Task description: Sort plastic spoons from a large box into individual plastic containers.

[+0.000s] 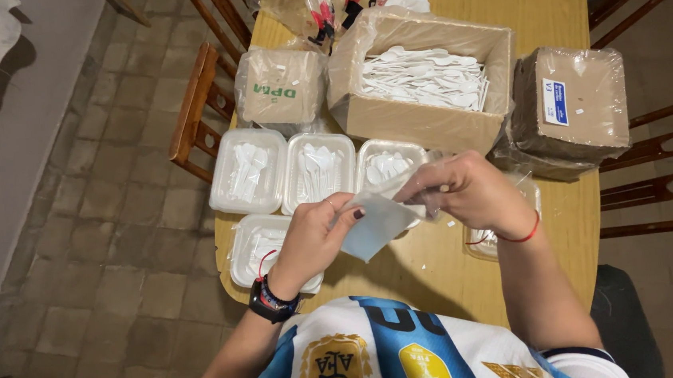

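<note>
Napkin (373, 228) held between left hand (313, 243), right hand (465, 191); long axis diagonal.

A: What packaging sits on the worktop (498, 8)?

B: An open brown cardboard box (395, 116) at the middle, full of white plastic cutlery. To its right, a plastic-wrapped stack of brown cartons (566, 111) with a small blue and white label (555, 102)

A: And on the left?

B: A wrapped brown bundle with green print (279, 85), and clear lidded trays (248, 170) in front of it. At the far edge, crumpled clear bags with red and black print (322, 2)
</note>
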